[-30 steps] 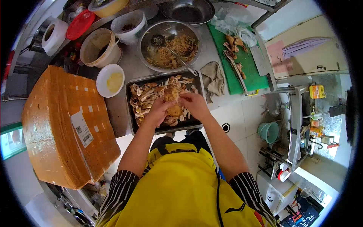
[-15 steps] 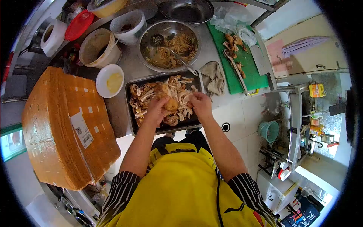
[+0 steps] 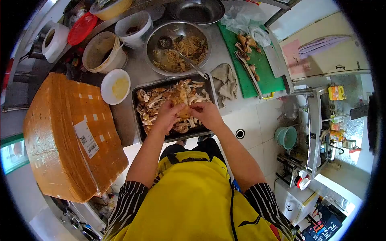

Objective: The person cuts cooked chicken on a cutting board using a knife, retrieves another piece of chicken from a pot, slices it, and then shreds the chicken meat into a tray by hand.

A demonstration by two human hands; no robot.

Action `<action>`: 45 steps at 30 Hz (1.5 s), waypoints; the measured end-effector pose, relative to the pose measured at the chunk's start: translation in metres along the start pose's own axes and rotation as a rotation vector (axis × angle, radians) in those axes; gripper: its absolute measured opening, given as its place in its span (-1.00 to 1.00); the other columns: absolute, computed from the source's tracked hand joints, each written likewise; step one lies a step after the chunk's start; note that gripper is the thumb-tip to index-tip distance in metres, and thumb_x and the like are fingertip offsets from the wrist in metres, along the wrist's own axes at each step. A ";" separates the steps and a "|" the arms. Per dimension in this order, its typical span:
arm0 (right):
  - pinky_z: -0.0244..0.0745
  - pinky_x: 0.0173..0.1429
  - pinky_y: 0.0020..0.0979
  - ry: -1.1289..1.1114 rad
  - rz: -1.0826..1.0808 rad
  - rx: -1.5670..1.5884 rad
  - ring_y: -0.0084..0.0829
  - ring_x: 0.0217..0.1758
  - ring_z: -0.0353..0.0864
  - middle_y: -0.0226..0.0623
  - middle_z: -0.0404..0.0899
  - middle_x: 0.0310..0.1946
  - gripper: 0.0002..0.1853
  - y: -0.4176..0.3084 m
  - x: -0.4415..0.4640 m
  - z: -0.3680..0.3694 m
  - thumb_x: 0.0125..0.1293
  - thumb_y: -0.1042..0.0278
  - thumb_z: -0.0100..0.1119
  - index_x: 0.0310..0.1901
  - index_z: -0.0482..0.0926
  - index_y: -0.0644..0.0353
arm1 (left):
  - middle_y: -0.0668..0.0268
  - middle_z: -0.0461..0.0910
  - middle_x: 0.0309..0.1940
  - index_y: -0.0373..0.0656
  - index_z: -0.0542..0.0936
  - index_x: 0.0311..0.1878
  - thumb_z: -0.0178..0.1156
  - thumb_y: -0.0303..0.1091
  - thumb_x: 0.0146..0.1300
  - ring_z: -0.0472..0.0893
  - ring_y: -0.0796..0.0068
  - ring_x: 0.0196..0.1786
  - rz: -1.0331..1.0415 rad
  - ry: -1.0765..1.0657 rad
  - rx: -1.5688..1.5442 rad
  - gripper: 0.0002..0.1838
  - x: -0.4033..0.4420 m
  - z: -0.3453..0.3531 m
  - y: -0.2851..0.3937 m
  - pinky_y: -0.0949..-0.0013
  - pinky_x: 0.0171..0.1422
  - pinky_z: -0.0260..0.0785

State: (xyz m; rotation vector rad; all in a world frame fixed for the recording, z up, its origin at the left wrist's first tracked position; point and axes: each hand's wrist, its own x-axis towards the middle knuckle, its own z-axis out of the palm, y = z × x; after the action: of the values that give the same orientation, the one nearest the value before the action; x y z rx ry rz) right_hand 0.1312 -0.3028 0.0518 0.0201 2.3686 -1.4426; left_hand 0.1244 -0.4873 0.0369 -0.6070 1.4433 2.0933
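Observation:
My left hand [image 3: 167, 115] is closed on a piece of cooked chicken [image 3: 179, 96] with golden skin, over a dark rectangular tray [image 3: 161, 138]. Beside it, my right hand [image 3: 208, 114] has its fingers pinched at the same chicken piece, so the two sets of fingertips nearly meet. Part of the piece is hidden by my fingers. Shredded chicken [image 3: 152, 100], pale and brown, lies across the tray around and under both hands.
Behind the tray stands a steel bowl [image 3: 204, 56] of noodle-like strips with a ladle [image 3: 189, 62]. A white bowl [image 3: 105, 90] and large taped box [image 3: 64, 136] are left. At right lie a grey cloth [image 3: 225, 82] and green board [image 3: 265, 82] with tongs [image 3: 249, 74] and chicken pieces.
My right hand has moved left, from the tray's right side to the chicken piece at my left hand. My left hand has stayed about where it was.

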 end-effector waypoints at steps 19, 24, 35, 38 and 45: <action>0.54 -0.20 -0.38 0.229 -0.084 -0.189 -0.36 -0.31 0.65 -0.15 0.70 -0.31 -0.69 0.056 0.001 -0.005 0.32 0.28 0.24 -0.03 0.63 0.34 | 0.31 0.62 -0.11 -0.23 0.51 0.09 0.36 -0.27 0.23 0.60 0.49 -0.10 0.001 -0.026 -0.130 -0.57 0.007 -0.007 -0.019 0.43 -0.10 0.43; 0.53 -0.16 -0.39 0.148 0.027 0.131 -0.39 -0.30 0.65 -0.09 0.70 -0.29 -0.61 0.015 0.005 0.001 0.27 0.26 0.30 0.01 0.60 0.39 | 0.29 0.61 -0.04 -0.25 0.50 0.11 0.31 -0.45 0.25 0.64 0.45 -0.06 0.049 -0.036 0.067 -0.63 0.011 0.001 -0.027 0.39 -0.01 0.52; 0.53 -0.19 -0.41 0.231 0.123 0.005 -0.44 -0.35 0.63 -0.18 0.69 -0.32 -0.67 0.029 0.027 0.014 0.24 0.36 0.20 -0.04 0.62 0.41 | 0.26 0.60 -0.02 -0.28 0.48 0.12 0.26 -0.52 0.25 0.63 0.43 -0.02 0.164 -0.073 0.038 -0.63 0.008 0.019 -0.030 0.32 0.09 0.52; 0.50 -0.22 -0.43 0.190 0.217 0.407 -0.48 -0.36 0.57 -0.26 0.65 -0.34 -0.69 0.030 0.026 0.010 0.26 0.38 0.17 -0.06 0.60 0.44 | 0.25 0.60 -0.02 -0.28 0.46 0.15 0.28 -0.50 0.23 0.62 0.39 -0.02 0.036 -0.102 -0.114 -0.58 0.011 0.015 -0.026 0.32 0.07 0.50; 0.47 -0.32 -0.49 0.205 0.235 0.666 -0.54 -0.42 0.54 -0.30 0.61 -0.40 -0.69 0.029 0.016 -0.002 0.31 0.37 0.13 -0.07 0.57 0.49 | 0.19 0.54 0.06 -0.24 0.40 0.22 0.22 -0.42 0.23 0.60 0.33 0.05 -0.021 0.084 -0.067 -0.52 0.011 0.008 -0.009 0.27 0.10 0.49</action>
State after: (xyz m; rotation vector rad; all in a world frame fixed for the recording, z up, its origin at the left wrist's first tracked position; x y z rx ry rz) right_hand 0.1214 -0.2895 0.0226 0.6171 1.8303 -2.1014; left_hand 0.1214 -0.4753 0.0263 -0.7415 1.4107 2.1302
